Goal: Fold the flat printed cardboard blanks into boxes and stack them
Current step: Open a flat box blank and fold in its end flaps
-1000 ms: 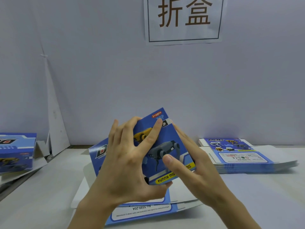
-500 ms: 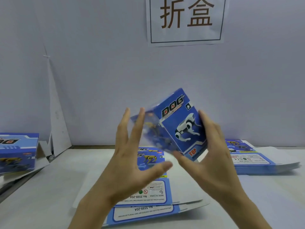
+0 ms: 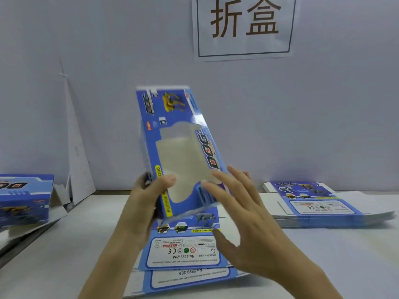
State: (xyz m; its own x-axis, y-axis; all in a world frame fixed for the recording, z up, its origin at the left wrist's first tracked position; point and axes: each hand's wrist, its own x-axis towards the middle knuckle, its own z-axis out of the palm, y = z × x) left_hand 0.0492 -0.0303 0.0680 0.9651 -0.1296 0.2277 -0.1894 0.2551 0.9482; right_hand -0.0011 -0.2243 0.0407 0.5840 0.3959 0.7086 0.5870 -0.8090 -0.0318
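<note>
A blue printed box [image 3: 179, 152] with a clear window stands on end above the table, tilted slightly left, its top flap end toward the wall. My left hand [image 3: 149, 203] grips its lower left edge, thumb on the front face. My right hand [image 3: 241, 214] is beside the lower right edge with fingers spread, touching or just off the box. Under the hands lie flat blanks [image 3: 185, 255] face down on the white table [image 3: 64, 255]. A folded box [image 3: 23, 199] rests at the far left.
A pile of flat blanks [image 3: 315, 208] lies at the right against the wall. A white cardboard wedge [image 3: 75, 152] leans in the left corner. A paper sign [image 3: 244, 26] with two characters hangs on the wall above.
The box has been turned from a short end-on view to upright, with its windowed long face toward me. My left hand has closed on its edge; my right hand has opened.
</note>
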